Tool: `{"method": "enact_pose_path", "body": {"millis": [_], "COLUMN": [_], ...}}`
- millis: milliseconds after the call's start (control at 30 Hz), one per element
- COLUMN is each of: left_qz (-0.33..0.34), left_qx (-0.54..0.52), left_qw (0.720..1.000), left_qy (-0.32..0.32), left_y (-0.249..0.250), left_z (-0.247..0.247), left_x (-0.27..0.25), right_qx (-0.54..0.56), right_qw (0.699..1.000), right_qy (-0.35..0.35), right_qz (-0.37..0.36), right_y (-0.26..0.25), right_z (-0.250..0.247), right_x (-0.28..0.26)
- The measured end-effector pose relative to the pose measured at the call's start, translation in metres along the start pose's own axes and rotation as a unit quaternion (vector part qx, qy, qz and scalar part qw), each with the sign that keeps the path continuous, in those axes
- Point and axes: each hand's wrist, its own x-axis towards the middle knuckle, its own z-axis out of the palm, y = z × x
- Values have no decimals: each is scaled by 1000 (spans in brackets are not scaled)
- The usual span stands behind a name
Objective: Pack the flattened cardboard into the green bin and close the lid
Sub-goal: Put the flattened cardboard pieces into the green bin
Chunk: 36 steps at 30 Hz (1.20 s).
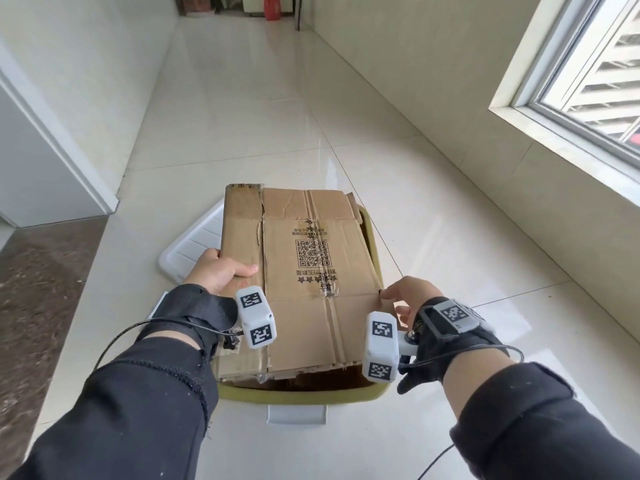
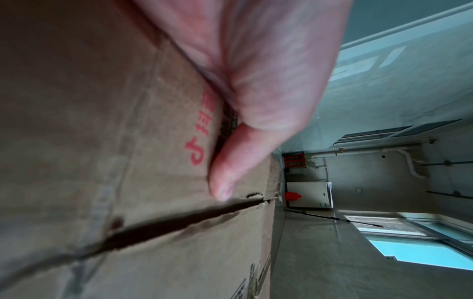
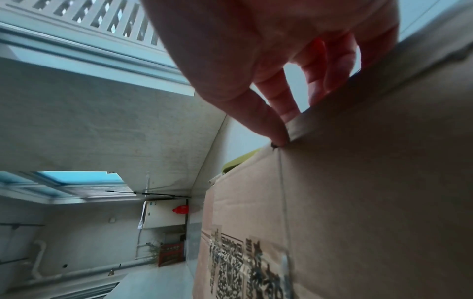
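Observation:
A flattened brown cardboard with a printed QR code lies tilted over the open green bin and hides most of its opening. My left hand grips the cardboard's left edge, thumb on top and fingers underneath. In the left wrist view the thumb presses the cardboard beside a tear. My right hand pinches the right edge. In the right wrist view its thumb lies on the cardboard, with the fingers behind the edge and the bin's rim beyond. The white lid lies on the floor, partly under the cardboard's left side.
The bin stands on a glossy tiled floor and has a white latch on its near side. A wall with a window runs along the right. A grey panel stands at the left. A red object stands far down the corridor.

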Motion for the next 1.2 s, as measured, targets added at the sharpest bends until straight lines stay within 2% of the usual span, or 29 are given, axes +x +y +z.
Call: {"method": "enact_pose_path", "body": {"millis": [100,200,267,300,433,533,767,1033,1200], "left_qz": [-7,-13,-12,-12,-4,6,23,41,24], "left_qx": [5,8,17,25,49,65,109,135,193], "left_qw": [1000,1000,1000,1000,999,998,994,989,981], "left_qy": [5,5,6,6,4,7,6,44,18], "left_y": [-7,-9,-10,-11,-14,-14,-21,-37,-38], "left_z": [-6,-8,-7,-6,2,6,22,40,40], "left_x": [3,2,4,4,4,6,15,31,34], "right_qx": [-25,-60,-60,-41,24,57,70,67,83], "right_qw": [999,992,991,994,994,989,981,983,982], "right_qy": [1,70,78,59,-90,-136,-179,-166,-164], "right_qz": [-38,-83,-89,-83,-55,-27,20,44,51], "right_y": [-8,-25,-37,-40,-37,-32,-23,-14,-2], "right_z": [7,14,24,30,47,49,57,74,78], "right_x": [4,2,-3,-5,-12,-7,10,27,39]}}
